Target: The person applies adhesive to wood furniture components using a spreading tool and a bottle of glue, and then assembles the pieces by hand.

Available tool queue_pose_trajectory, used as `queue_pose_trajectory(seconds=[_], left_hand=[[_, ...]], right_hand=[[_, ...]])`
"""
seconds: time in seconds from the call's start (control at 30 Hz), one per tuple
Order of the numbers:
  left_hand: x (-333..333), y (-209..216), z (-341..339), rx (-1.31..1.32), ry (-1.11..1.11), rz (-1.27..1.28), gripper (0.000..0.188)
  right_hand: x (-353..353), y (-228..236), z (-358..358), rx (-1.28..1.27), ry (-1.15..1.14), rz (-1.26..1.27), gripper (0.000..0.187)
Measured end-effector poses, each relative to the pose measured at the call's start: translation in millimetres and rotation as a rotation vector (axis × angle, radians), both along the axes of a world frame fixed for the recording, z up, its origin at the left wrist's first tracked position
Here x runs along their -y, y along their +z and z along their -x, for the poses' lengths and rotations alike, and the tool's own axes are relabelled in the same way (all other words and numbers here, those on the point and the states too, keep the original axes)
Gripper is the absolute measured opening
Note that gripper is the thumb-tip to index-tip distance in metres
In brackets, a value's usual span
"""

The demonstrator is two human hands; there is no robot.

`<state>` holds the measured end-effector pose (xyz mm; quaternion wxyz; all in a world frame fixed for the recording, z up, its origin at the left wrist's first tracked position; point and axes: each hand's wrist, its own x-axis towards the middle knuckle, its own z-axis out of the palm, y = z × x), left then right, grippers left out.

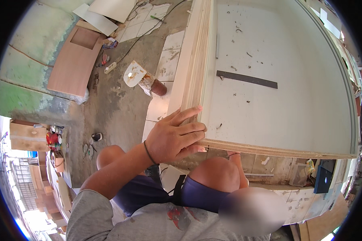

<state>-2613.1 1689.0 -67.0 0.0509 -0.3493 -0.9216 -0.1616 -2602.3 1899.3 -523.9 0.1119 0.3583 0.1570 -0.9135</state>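
A large plywood cabinet box [249, 145] with a white inside lies before me, its layered edges facing up. My left hand [175, 134] lies over its near left corner, fingers spread and stretched across the edge. My right hand [234, 154] reaches under the near edge from beside my knee. Only its wrist area shows, and its fingers are hidden beneath the box. Inside the box, a dark flat strip [247, 79] lies on the white panel [265, 116] among scattered shavings and crumbs.
On the floor to the left stand a brown-stained container [159, 88] with a whitish lid-like piece [134, 74] and a power strip [110, 67]. A wooden panel [74, 60] leans at the wall. A cable [138, 38] crosses the floor. A dark blue case [325, 176] sits at right.
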Motion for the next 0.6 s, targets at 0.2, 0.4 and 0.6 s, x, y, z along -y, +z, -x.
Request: queue_pose_trajectory(seconds=[0.2,0.4,0.6], left_hand=[[7.4,-2.6,-2.4,-0.007,0.019,0.005,0.027],[13.6,0.6,0.0,0.085,-0.021,-0.002,0.043],[52.5,6.9,6.1,0.160,-0.060,0.156,0.061]], right_hand=[[18.9,-0.1,-2.0,0.058,0.087,-0.053,0.028],[30.2,20.0,-19.1,0.090,0.300,-0.182,0.025],[20.2,41.5,-44.9,0.035,0.728,-0.514,0.022]])
